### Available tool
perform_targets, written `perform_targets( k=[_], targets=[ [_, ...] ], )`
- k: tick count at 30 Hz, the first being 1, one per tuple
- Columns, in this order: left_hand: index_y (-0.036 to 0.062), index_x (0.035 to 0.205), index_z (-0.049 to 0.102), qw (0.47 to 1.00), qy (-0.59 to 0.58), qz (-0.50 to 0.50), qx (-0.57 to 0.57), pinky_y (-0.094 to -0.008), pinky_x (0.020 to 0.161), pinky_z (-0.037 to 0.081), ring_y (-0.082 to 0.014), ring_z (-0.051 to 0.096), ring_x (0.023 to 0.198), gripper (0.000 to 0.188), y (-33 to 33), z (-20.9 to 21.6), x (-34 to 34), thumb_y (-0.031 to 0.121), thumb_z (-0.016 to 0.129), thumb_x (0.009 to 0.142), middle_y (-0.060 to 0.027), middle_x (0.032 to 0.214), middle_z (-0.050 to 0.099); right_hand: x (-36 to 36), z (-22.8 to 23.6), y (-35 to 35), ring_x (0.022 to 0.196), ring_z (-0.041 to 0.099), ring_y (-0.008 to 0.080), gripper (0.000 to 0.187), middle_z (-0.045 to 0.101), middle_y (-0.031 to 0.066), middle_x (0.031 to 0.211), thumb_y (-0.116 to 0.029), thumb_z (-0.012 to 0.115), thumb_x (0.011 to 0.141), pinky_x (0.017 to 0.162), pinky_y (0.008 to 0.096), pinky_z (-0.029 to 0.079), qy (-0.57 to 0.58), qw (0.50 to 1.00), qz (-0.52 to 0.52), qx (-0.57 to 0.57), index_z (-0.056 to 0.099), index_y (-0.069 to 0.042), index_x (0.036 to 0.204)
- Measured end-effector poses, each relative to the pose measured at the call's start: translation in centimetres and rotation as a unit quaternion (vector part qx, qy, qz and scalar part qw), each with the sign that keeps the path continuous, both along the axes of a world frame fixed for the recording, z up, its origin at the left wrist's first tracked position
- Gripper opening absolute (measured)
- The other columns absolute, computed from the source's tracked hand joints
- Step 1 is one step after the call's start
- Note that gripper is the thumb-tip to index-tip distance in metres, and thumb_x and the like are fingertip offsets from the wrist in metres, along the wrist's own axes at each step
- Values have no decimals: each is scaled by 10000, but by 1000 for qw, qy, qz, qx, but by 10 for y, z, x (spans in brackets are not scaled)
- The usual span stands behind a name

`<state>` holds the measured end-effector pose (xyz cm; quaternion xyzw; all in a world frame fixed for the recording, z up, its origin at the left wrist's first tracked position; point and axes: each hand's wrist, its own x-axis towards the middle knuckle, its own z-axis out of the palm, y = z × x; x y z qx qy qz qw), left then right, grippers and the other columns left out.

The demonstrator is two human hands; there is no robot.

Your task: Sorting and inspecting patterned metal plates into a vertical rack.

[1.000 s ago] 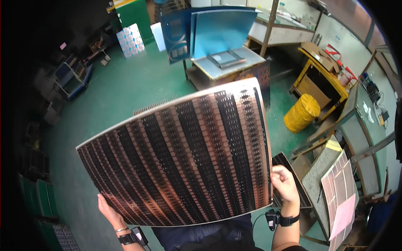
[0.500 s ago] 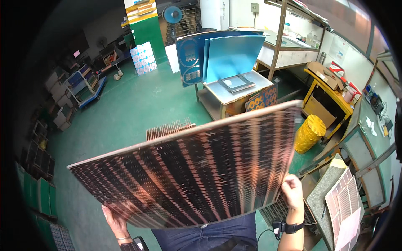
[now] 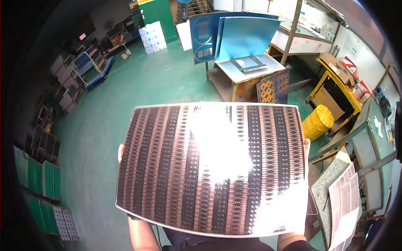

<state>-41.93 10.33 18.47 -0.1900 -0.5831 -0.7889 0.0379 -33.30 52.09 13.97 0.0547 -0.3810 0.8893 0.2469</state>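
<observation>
One striped panel (image 3: 212, 169), glare-washed; green floor (image 3: 92, 154), blue boards (image 3: 247, 38).

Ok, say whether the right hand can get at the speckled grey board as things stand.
Probably not until it lets go: the right hand appears to hold the striped panel by its right edge, though the speckled grey board looks close on that side.

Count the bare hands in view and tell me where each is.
2: the left hand at the left edge of the striped panel, the right hand at its right edge. The panel hides most of both.
</observation>
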Motion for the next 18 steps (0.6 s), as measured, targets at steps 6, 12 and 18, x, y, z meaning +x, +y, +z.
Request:
perform_targets(
  k=[6, 12, 18],
  targets=[
    [-2, 1251, 438, 949, -111, -170, 239, -417, 913, 472, -267, 526, 1120, 412, 6, 31, -22, 284, 434, 954, -162, 1190, 546, 38, 53, -22, 976, 602, 198, 463, 557, 121, 1180, -355, 348, 977, 844, 344, 515, -193, 974, 63, -98, 407, -19, 1289],
    [-4, 1301, 412, 971, -101, -57, 209, -442, 970, 426, -292, 490, 1164, 505, 2, 9, 6, 366, 348, 964, -178, 1270, 491, 22, 31, -29, 836, 646, 154, 302, 623, 101, 1056, -168, 419, 966, 736, 266, 544, -205, 977, 33, -45, 486, 10, 1201],
    [39, 1339, 390, 878, -237, -107, 402, -449, 1050, 321, -285, 420, 1238, 480, 45, 1, 29, 339, 416, 965, -124, 1335, 461, 7, 42, -61, 1064, 562, 204, 392, 519, 139, 1225, -148, 393, 976, 895, 328, 480, -80, 995, -36, -44, 335, 7, 1331]
  ],
)
